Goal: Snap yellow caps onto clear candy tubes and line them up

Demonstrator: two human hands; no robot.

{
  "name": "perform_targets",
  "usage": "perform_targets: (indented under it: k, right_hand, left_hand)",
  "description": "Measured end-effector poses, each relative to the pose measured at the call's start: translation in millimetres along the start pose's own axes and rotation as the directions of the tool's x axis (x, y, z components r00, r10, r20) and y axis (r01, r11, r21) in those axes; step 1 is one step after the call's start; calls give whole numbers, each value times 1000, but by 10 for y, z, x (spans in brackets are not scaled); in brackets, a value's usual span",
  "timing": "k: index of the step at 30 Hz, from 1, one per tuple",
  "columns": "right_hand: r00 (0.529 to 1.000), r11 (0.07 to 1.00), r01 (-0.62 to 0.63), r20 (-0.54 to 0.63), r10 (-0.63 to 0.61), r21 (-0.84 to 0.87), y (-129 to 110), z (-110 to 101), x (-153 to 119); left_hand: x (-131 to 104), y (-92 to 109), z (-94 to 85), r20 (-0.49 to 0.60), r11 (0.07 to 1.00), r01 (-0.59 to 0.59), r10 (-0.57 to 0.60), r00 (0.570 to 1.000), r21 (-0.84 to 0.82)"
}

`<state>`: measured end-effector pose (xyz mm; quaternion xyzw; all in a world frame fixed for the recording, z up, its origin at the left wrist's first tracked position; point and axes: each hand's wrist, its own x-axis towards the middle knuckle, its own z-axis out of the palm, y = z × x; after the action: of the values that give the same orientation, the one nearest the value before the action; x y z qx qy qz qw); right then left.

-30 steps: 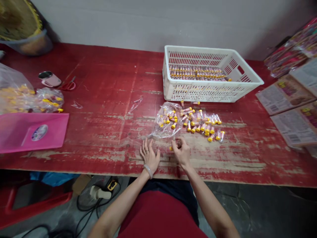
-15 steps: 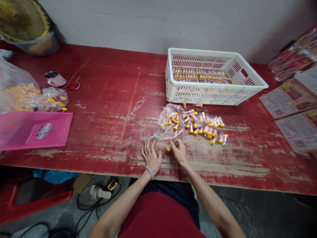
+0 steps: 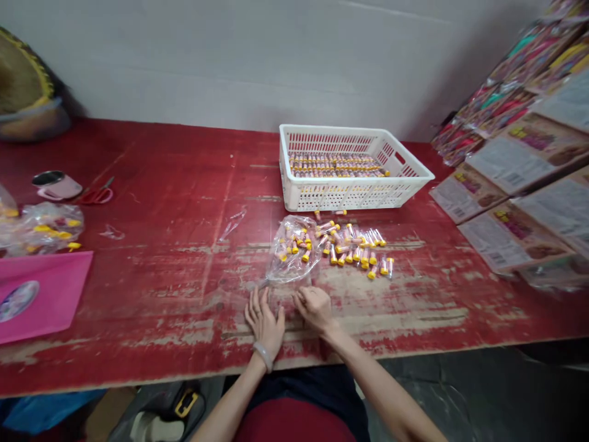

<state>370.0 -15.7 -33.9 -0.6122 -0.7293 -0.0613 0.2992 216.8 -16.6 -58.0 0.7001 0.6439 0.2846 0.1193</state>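
Observation:
Flat on the table with fingers apart, my left hand [image 3: 265,322] rests by the near corner of a clear plastic bag [image 3: 276,270]. Small tubes with yellow caps [image 3: 294,247] lie inside that bag. My right hand [image 3: 315,307] is closed just right of my left one, close to the bag's near edge. What its curled fingers hold, if anything, is hidden. Beyond it, to the right of the bag, spreads a loose pile of clear yellow-capped tubes [image 3: 356,252] with pinkish contents.
A white slotted crate [image 3: 354,195] holding rows of such tubes stands behind the pile. Printed cartons [image 3: 519,236] are stacked at right. At left lie red scissors [image 3: 97,194], a pink mug [image 3: 64,186], a bag with yellow caps [image 3: 48,227] and a pink sheet [image 3: 55,301].
The view has swung right and up. The yellow cap that showed at my right fingertips is now out of sight, and those fingers are curled more tightly. My left hand stays flat.

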Motion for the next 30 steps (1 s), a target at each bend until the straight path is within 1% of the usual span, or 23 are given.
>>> perform_targets:
  k: [4, 8, 11, 13, 16, 18, 20, 21, 22, 23, 24, 26, 27, 28, 29, 30]
  right_hand:
    - [999, 999, -26, -27, 26, -18, 62, 3, -51]
    - [998, 998, -69, -14, 69, -6, 30, 2, -19]
    - [997, 997, -67, -36, 65, -43, -1, 26, 31]
    - [997, 996, -74, -29, 73, -53, -8, 48, 53]
    - [990, 990, -142, 1, 142, -6, -10, 83, 49]
    - [986, 986, -164, 21, 163, 41, -11, 95, 37]
    - [973, 964, -231, 57, 225, 131, -7, 76, 50]
    - [953, 929, -304, 72, 296, 209, -1, 51, 75]
    - [916, 863, -398, 85, 392, 313, 12, 15, 114]
    - [859, 755, -493, 107, 500, 432, 33, -27, 166]
    - [788, 618, -563, 130, 602, 549, 62, -73, 228]
    - [656, 365, -624, 208, 726, 691, 139, -158, 359]
    - [612, 285, -635, 242, 753, 718, 179, -192, 413]
    - [590, 251, -643, 258, 765, 724, 213, -217, 448]
    - [589, 264, -645, 246, 770, 718, 237, -233, 458]
    - [610, 319, -640, 210, 764, 699, 246, -236, 440]
  left_hand:
    - [5, -1, -1, 5, 1000, -8, 8, 1000, 16]
    - [4, -6, -2, -1, 1000, -21, 21, 1000, 14]
    - [9, -10, -1, -13, 1000, -17, 18, 1000, 10]
    - [13, -10, -4, -16, 1000, -14, 14, 1000, 5]
    - [17, -5, -10, -8, 1000, -24, 24, 1000, -4]
    - [21, -2, -12, -1, 1000, -25, 25, 1000, -1]
    - [24, 0, -15, 0, 1000, -17, 17, 1000, 3]
    - [24, 2, -18, -1, 1000, -11, 11, 1000, 2]
    - [23, 3, -21, 1, 1000, -7, 7, 1000, -2]
    - [21, 5, -25, 6, 1000, -6, 6, 1000, -8]
    - [19, 7, -29, 12, 1000, -4, 5, 1000, -13]
    - [15, 10, -35, 25, 1000, -1, 2, 1000, -18]
    - [14, 11, -37, 28, 1000, 3, -3, 1000, -17]
    - [13, 12, -38, 29, 1000, 8, -7, 1000, -14]
    - [12, 13, -40, 30, 1000, 9, -9, 1000, -12]
    - [12, 15, -42, 32, 1000, 7, -6, 999, -12]
